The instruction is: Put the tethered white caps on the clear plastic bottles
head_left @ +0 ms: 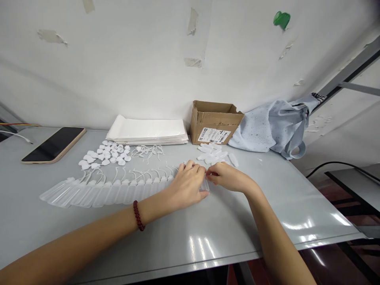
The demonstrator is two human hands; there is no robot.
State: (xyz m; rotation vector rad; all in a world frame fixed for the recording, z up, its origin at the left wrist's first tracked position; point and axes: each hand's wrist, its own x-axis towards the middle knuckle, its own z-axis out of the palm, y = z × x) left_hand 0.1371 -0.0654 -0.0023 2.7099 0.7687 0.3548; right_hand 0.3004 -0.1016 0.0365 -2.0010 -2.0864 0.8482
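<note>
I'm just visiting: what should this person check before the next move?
1. Clear sleeves laid without overlap: not ok, they overlap at the left end.
2. Left hand and right hand together: ok, both at the row's right end.
3. Firm grip: cannot tell, contact is hidden.
4. Loose white cords separated: not ok, they cross in a heap.
5. Smartphone clear of the sleeves: ok, it lies apart.

I read the left arm point(97, 241) extended from 8 o'clock; the left hand point(187, 184) is palm down, fingers curled, thumb directed to 3 o'clock. I read the right arm point(273, 225) extended from 5 o'clock; the right hand point(227, 177) points between 9 and 10 o'clock, fingers bent.
</note>
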